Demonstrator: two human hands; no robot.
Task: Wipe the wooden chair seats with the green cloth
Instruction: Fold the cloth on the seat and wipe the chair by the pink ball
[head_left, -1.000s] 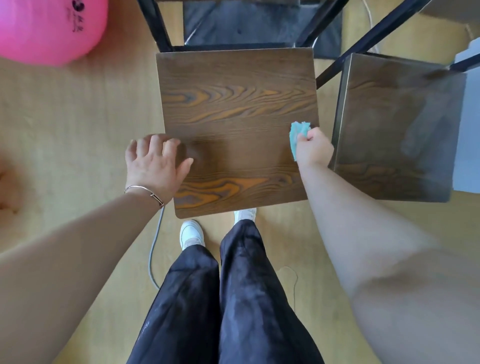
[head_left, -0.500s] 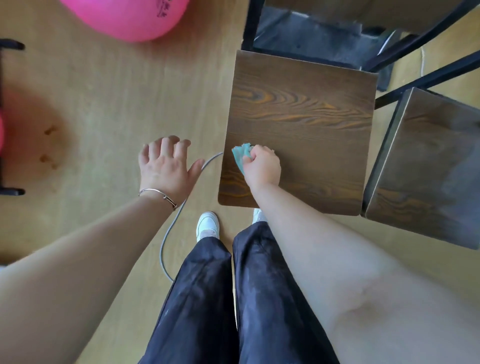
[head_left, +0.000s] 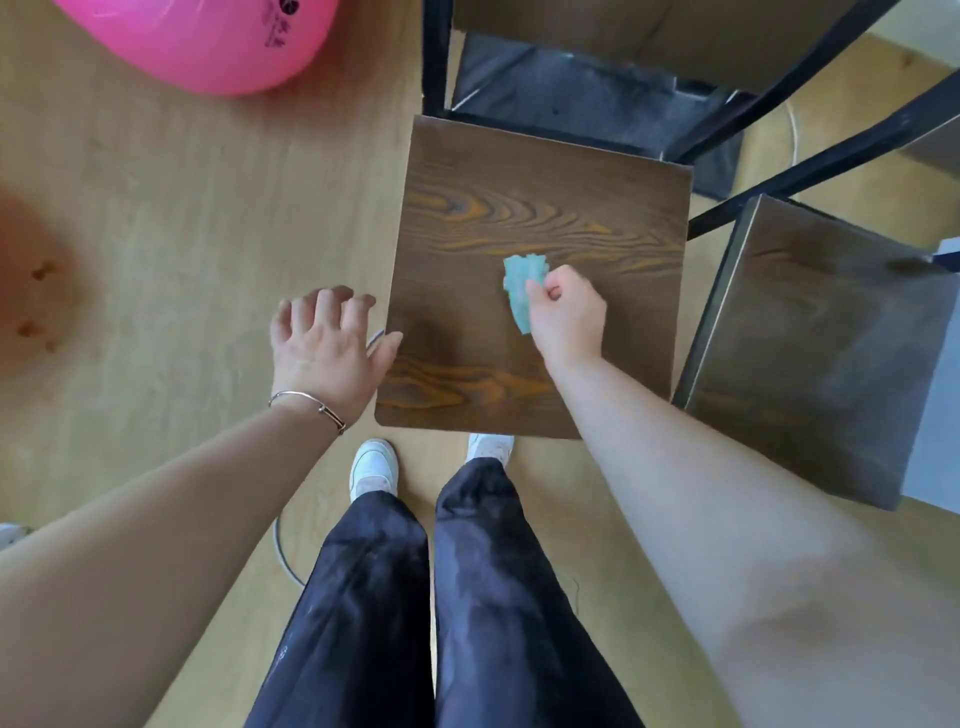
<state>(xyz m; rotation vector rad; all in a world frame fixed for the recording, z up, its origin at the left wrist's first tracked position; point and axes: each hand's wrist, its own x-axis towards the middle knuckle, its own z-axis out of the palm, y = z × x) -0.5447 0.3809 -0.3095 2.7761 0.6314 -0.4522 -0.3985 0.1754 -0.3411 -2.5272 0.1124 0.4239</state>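
Observation:
A dark wooden chair seat (head_left: 540, 208) with orange grain stands straight in front of me. My right hand (head_left: 569, 317) grips the green cloth (head_left: 522, 286) and presses it on the middle of this seat. My left hand (head_left: 327, 348) hovers with spread fingers just off the seat's left edge, the thumb close to that edge, holding nothing. A second wooden chair seat (head_left: 826, 353) stands to the right, a small gap away from the first.
Black metal chair frames (head_left: 435, 57) rise behind the seats. A big pink ball (head_left: 208, 41) lies on the wooden floor at the upper left. A grey cable (head_left: 283, 551) runs across the floor by my feet in white shoes (head_left: 374, 465).
My right hand swept the cloth from the seat's right edge to its left edge, then back to the middle. My left hand came off the seat and now hovers beside it.

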